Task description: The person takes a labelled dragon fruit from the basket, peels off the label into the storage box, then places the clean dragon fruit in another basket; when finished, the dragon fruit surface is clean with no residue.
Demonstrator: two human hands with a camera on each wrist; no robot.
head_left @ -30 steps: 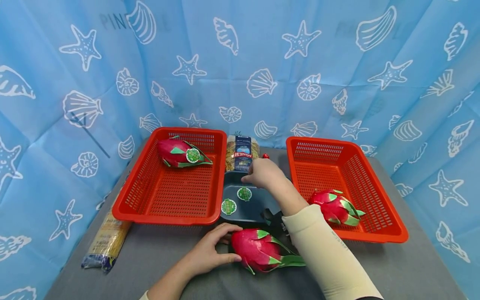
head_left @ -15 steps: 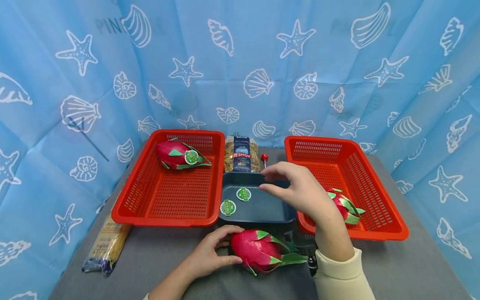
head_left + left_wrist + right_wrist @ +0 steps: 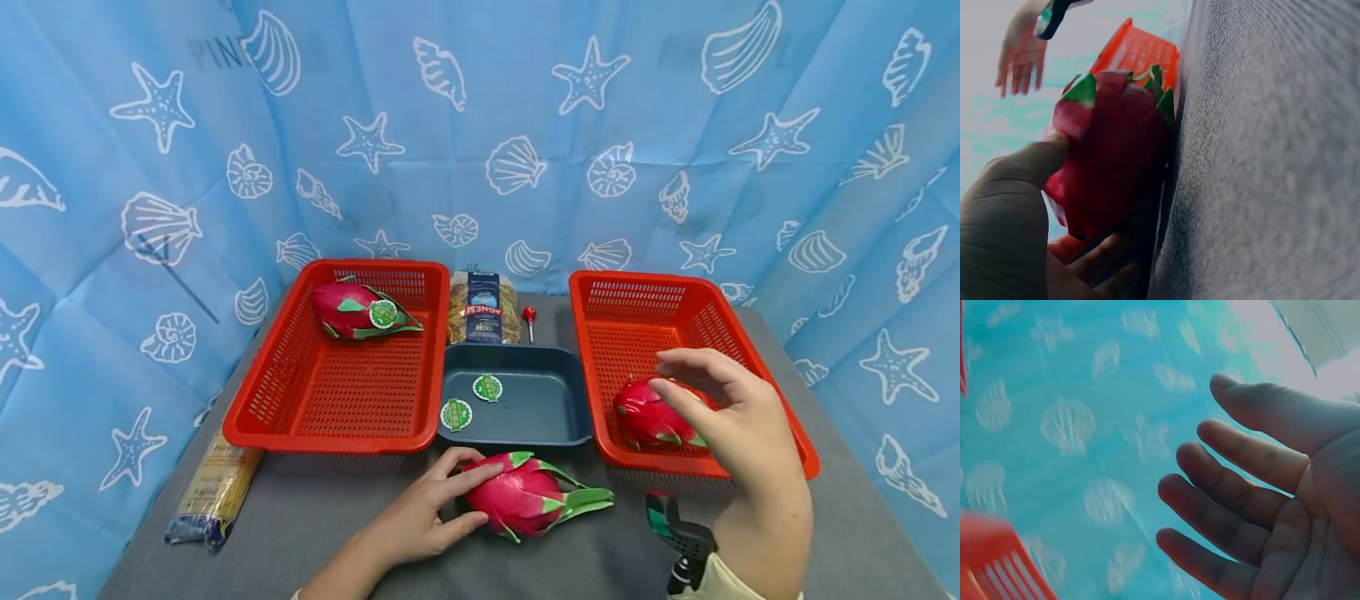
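On the grey table a pink dragon fruit (image 3: pixel 521 496) with green leaf tips lies in front of the dark tray (image 3: pixel 540 408). My left hand (image 3: pixel 427 512) holds its left end, thumb on the near side and fingers over the top. The left wrist view shows the thumb (image 3: pixel 1035 159) against the fruit's skin and other fingers beneath it. My right hand (image 3: pixel 750 433) is in the air near the front of the right red basket (image 3: pixel 637 287), loosely bent, holding nothing. It partly hides a second dragon fruit (image 3: pixel 645 412) in that basket.
A left red basket (image 3: pixel 360 400) holds another dragon fruit (image 3: pixel 345 308) with a green sticker. Two round green stickers (image 3: pixel 487 387) are on the tray. Behind it are a pasta bag (image 3: pixel 483 308) and a red lollipop (image 3: pixel 529 315). A spaghetti pack (image 3: pixel 213 492) lies at left.
My right hand has moved from above the tray to the right and toward me, over the right basket. My left fingers have shifted further over the dragon fruit, which tilted slightly.
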